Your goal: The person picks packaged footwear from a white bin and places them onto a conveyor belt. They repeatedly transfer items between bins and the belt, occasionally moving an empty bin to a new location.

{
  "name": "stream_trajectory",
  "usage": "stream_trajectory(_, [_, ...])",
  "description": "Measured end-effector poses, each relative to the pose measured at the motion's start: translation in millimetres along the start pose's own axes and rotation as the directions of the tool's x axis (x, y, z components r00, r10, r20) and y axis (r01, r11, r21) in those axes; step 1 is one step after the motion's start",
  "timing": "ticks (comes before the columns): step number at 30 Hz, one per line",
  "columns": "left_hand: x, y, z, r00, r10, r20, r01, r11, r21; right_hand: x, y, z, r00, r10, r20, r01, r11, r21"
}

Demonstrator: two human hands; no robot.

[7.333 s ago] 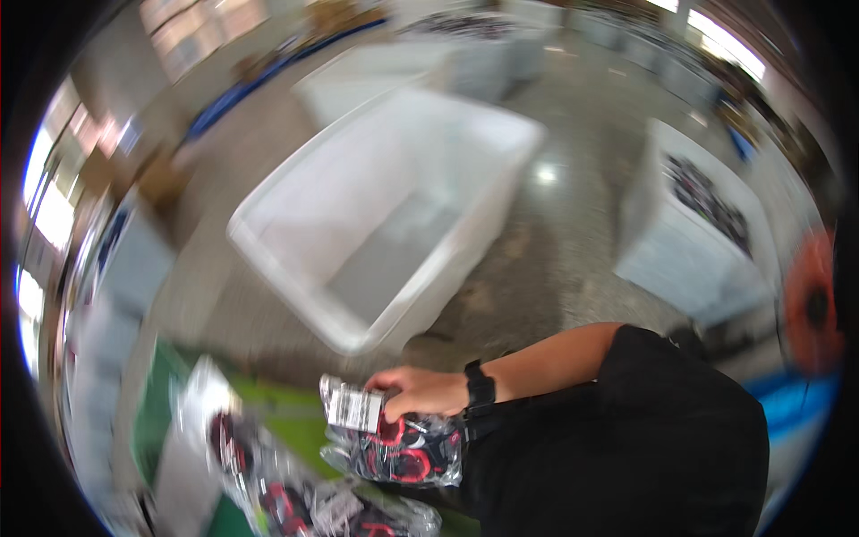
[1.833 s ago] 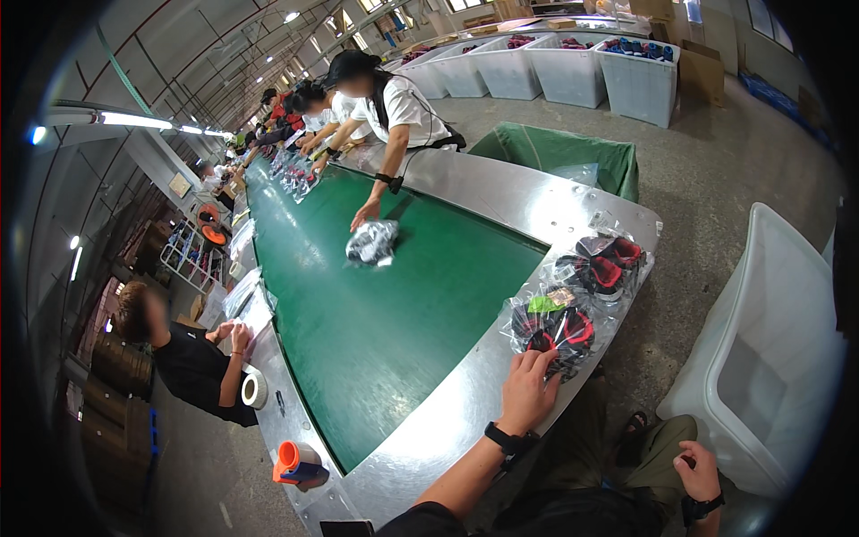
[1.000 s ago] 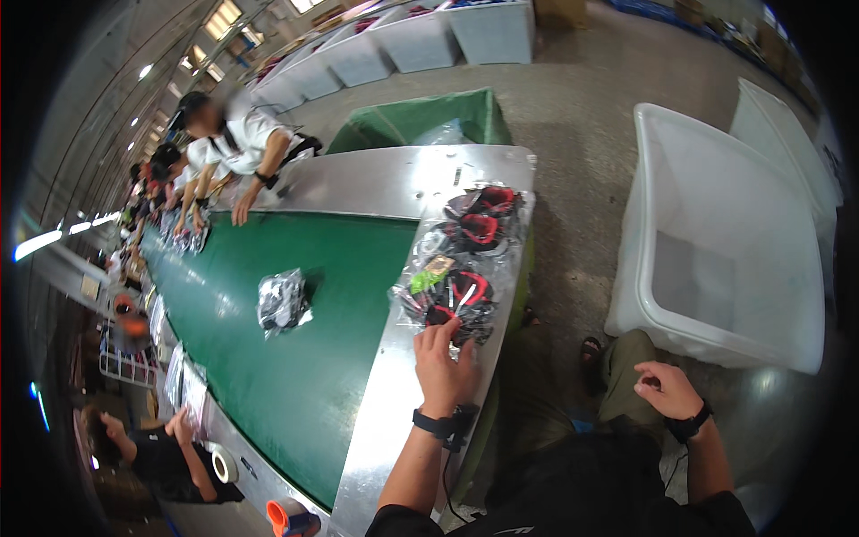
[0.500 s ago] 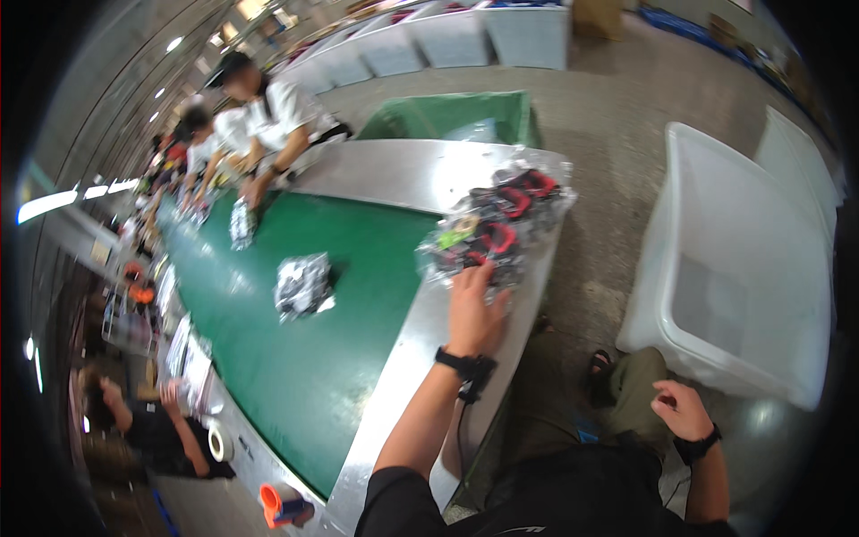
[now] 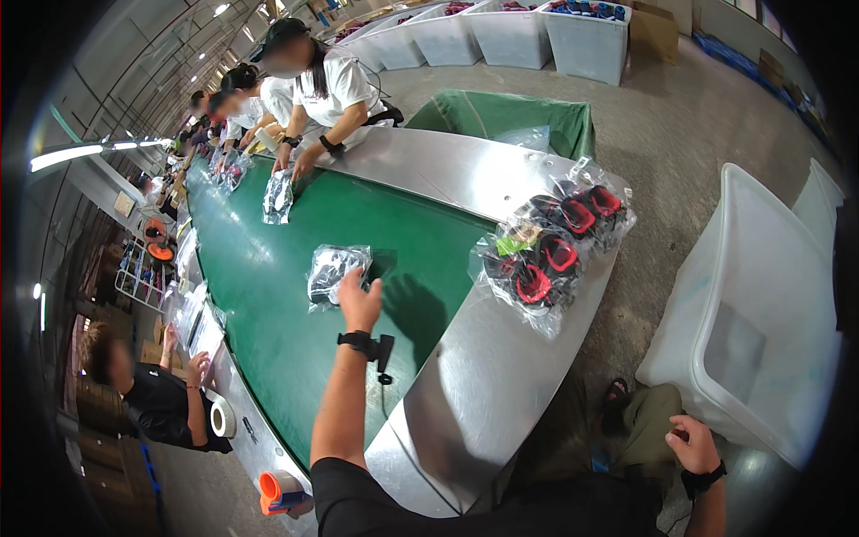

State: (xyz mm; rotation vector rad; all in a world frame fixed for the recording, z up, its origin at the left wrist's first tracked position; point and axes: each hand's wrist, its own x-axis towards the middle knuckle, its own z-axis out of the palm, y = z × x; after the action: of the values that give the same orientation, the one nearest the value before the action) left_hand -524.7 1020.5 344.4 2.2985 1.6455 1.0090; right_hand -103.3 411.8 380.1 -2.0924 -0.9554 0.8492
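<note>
My left hand (image 5: 361, 302) reaches over the green belt (image 5: 394, 336), fingers spread and open. Its fingertips are at the near right edge of a clear plastic bag (image 5: 338, 273) with something dark and white inside; I cannot tell if they press on it. Beside my thigh, my right hand (image 5: 693, 445) hangs with loosely curled fingers, a gap beside the thumb and nothing visible in it. Clear bags of black shoes with red linings (image 5: 559, 253) lie together on the metal table edge (image 5: 501, 358), to the right of my left hand.
Rightward on the floor stands a large white bin (image 5: 684, 268). A green bin (image 5: 501, 112) sits beyond the table. Across the belt, a co-worker (image 5: 335, 85) handles another bagged item (image 5: 278, 197). Tape rolls (image 5: 222, 417) and an orange-and-blue tape dispenser (image 5: 279, 492) lie along the left edge.
My left hand has left the bagged shoes on the table edge and moved left to the bag on the belt. The view has shifted; my right hand stays low by my thigh.
</note>
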Motion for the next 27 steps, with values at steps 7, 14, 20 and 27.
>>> stream_trajectory(7, [26, -93, -13, 0.967, -0.196, 0.164, 0.165, 0.969, 0.184, 19, -6, 4, 0.999, -0.033, 0.005, 0.033, 0.998, -0.053])
stream_trajectory(14, [-62, -36, -44, 0.961, 0.096, 0.259, -0.129, 0.985, 0.111, 19, -2, 20, 0.999, -0.005, 0.043, 0.005, 1.000, -0.001])
stream_trajectory(20, [-123, 2, -104, 0.917, 0.024, 0.398, 0.015, 0.995, -0.096, 23, -2, 25, 0.998, -0.030, 0.049, 0.032, 0.999, -0.026])
stream_trajectory(27, [-207, -29, -120, 0.632, -0.393, 0.668, 0.768, 0.198, -0.609, 22, -6, 23, 0.994, -0.070, 0.088, 0.073, 0.997, -0.022])
